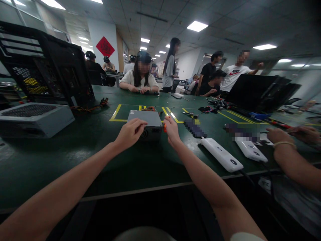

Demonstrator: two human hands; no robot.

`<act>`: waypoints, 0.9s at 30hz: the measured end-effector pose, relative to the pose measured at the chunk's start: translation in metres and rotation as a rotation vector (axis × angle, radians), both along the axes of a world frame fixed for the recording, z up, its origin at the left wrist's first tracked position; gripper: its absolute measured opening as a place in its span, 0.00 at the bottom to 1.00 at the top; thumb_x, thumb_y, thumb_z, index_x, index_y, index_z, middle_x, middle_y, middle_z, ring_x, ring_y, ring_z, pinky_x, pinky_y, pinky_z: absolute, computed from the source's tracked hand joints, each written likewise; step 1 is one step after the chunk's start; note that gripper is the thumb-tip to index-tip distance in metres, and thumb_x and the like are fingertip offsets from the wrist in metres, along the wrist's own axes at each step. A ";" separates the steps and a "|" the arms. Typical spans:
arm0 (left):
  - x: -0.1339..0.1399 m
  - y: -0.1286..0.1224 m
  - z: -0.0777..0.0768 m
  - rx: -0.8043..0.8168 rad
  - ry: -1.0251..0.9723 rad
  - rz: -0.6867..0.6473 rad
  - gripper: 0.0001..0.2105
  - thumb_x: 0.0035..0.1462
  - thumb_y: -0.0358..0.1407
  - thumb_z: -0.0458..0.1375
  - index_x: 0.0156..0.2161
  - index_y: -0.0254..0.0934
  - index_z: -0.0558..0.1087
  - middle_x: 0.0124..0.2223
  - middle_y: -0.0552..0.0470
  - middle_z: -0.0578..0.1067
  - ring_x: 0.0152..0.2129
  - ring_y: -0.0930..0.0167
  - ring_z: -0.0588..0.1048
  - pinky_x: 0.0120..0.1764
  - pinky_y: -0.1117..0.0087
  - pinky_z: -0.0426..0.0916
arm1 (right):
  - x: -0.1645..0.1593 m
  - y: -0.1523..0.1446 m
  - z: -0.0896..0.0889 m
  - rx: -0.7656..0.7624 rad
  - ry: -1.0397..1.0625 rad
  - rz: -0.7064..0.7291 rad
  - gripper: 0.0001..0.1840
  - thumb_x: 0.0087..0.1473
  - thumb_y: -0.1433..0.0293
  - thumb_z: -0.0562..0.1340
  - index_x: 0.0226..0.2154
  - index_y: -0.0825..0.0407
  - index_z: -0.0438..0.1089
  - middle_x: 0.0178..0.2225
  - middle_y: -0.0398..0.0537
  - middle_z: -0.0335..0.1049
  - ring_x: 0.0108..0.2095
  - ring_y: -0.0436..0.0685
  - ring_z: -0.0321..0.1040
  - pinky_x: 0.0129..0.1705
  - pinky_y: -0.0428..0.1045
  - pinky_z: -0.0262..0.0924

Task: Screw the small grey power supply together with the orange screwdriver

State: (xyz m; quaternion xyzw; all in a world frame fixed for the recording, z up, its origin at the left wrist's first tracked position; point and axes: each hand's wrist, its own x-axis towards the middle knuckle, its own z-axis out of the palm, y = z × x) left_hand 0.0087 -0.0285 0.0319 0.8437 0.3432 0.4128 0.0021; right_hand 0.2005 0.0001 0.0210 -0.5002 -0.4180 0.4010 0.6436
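A grey computer power supply (147, 118) sits on the green table in front of me, its cables bunched at the far side and a fan grille on the near face. My left hand (132, 131) is over its top left part, thumb and fingers pinched together; whatever they may hold is too small to make out. Beside the box's right edge, my right hand (171, 129) is wrapped round the orange handle of a screwdriver (165, 127), whose thin shaft points up and away from the box.
Another power supply (37, 117) and an open black computer case (47, 67) stand at left. To the right lie white power banks (222, 154), blurred-out phones, cables and a dark monitor-like panel (260, 90). A co-worker's hands (281, 137) work at far right; another person (140, 75) sits opposite.
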 end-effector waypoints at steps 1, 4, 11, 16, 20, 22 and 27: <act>-0.003 -0.001 0.006 -0.044 -0.025 0.033 0.12 0.60 0.35 0.46 0.42 0.35 0.70 0.38 0.49 0.72 0.33 0.72 0.70 0.37 0.70 0.65 | 0.002 -0.004 0.008 0.026 0.010 -0.028 0.16 0.44 0.72 0.57 0.40 0.52 0.67 0.34 0.40 0.67 0.32 0.46 0.62 0.32 0.41 0.55; -0.011 -0.004 0.011 -0.118 0.082 0.057 0.11 0.59 0.35 0.47 0.40 0.35 0.71 0.37 0.50 0.72 0.33 0.71 0.71 0.38 0.69 0.65 | 0.008 -0.028 0.031 0.077 0.032 -0.014 0.21 0.41 0.75 0.56 0.42 0.50 0.66 0.38 0.42 0.66 0.33 0.46 0.63 0.32 0.42 0.57; -0.014 -0.010 -0.022 0.011 0.637 0.055 0.11 0.59 0.30 0.46 0.40 0.35 0.71 0.39 0.47 0.71 0.35 0.70 0.70 0.37 0.69 0.67 | 0.002 -0.121 0.023 0.248 0.004 0.118 0.17 0.45 0.71 0.59 0.42 0.45 0.69 0.44 0.45 0.68 0.36 0.51 0.64 0.31 0.45 0.58; -0.009 -0.010 -0.030 0.033 0.773 0.120 0.11 0.57 0.26 0.46 0.39 0.35 0.70 0.39 0.47 0.70 0.30 0.71 0.73 0.30 0.71 0.67 | -0.016 -0.144 -0.027 0.237 -0.097 0.003 0.14 0.51 0.68 0.57 0.42 0.45 0.68 0.44 0.47 0.68 0.31 0.51 0.62 0.30 0.48 0.58; -0.009 -0.009 -0.029 0.046 0.793 0.141 0.13 0.56 0.24 0.47 0.42 0.36 0.69 0.41 0.46 0.70 0.31 0.71 0.74 0.31 0.71 0.67 | -0.020 -0.142 -0.044 0.183 -0.117 -0.010 0.13 0.52 0.67 0.56 0.42 0.44 0.68 0.43 0.47 0.68 0.30 0.51 0.63 0.31 0.49 0.60; -0.008 -0.009 -0.028 0.060 0.815 0.144 0.13 0.55 0.23 0.47 0.42 0.36 0.69 0.42 0.47 0.70 0.32 0.71 0.74 0.31 0.72 0.67 | -0.018 -0.137 -0.042 0.162 -0.138 0.005 0.15 0.52 0.66 0.56 0.44 0.44 0.66 0.46 0.47 0.66 0.35 0.53 0.65 0.33 0.49 0.62; -0.008 -0.008 -0.029 0.057 0.823 0.149 0.12 0.55 0.24 0.47 0.40 0.36 0.69 0.42 0.47 0.71 0.31 0.71 0.74 0.31 0.71 0.67 | -0.009 -0.101 -0.024 0.183 -0.349 0.063 0.27 0.49 0.71 0.55 0.53 0.46 0.58 0.52 0.51 0.56 0.45 0.56 0.65 0.40 0.51 0.65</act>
